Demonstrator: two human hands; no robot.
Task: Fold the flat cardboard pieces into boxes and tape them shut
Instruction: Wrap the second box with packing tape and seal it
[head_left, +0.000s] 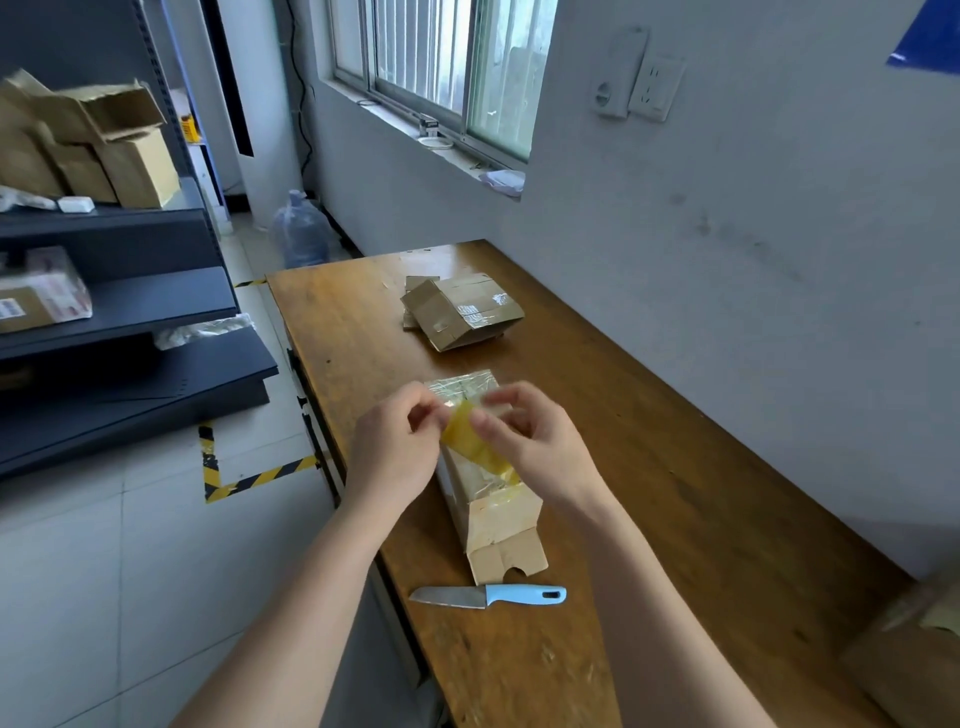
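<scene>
Head view: a long box (496, 514) lies lengthwise on the table (649, 467), directly under both hands, with its near flap end towards the person. A yellowish strip of tape (475, 441) rises from the box's top into the gap between the hands. The left hand (395, 447) has its fingers curled and pinches the strip's upper edge. The right hand (535, 441), also curled, pinches the strip from the other side with thumb and fingertips. A knife (488, 595) lies just in front of the box. A second box (462, 312), taped, sits well beyond the hands.
</scene>
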